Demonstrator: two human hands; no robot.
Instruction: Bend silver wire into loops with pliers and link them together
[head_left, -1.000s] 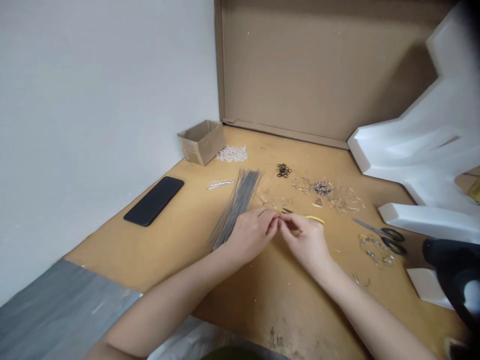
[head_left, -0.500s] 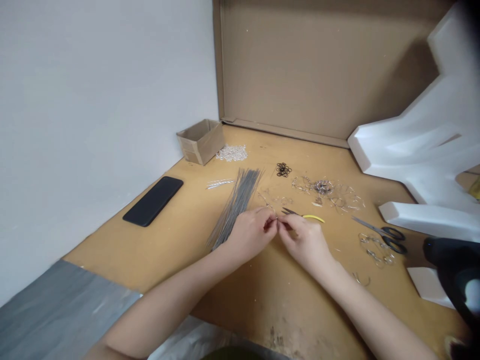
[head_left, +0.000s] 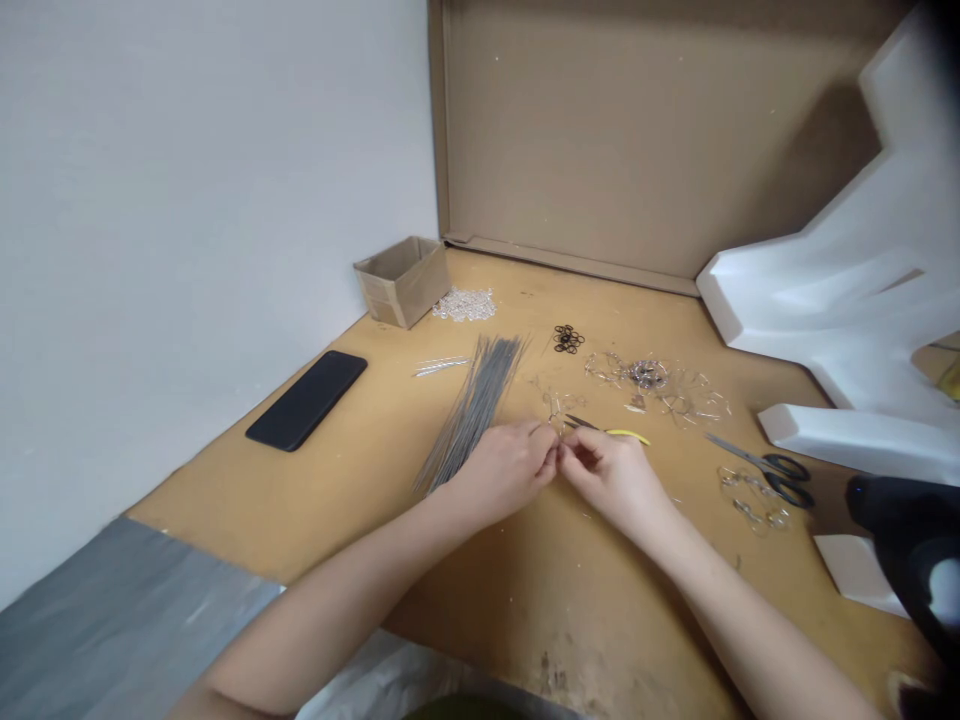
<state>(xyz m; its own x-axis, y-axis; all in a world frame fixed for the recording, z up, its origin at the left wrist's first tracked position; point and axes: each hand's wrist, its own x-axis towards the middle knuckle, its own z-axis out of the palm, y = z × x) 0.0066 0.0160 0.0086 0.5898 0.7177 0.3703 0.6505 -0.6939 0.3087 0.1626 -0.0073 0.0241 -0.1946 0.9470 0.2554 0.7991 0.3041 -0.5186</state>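
My left hand [head_left: 511, 462] and my right hand [head_left: 613, 474] meet fingertip to fingertip over the middle of the table. Both are closed in a pinch on a thin wire piece [head_left: 556, 408], which shows just above the fingers; its exact shape between them is hidden. Beside and partly behind my left hand lies a bundle of grey wires [head_left: 480, 395]. Yellow-handled pliers [head_left: 628, 436] lie just behind my right hand, their dark tips pointing left.
Farther back are a cardboard box [head_left: 405, 285], clear beads [head_left: 465, 304], black rings [head_left: 568, 340] and tangled wire pieces [head_left: 649, 375]. Black-handled scissors [head_left: 784, 476] and a wire loop [head_left: 752, 500] lie right; a black phone [head_left: 307, 400] lies left. White foam [head_left: 840, 430] stands at right.
Both hands have shifted slightly to the right and their fingers have turned closer together. The wire piece above the fingertips has moved right and now stands more upright.
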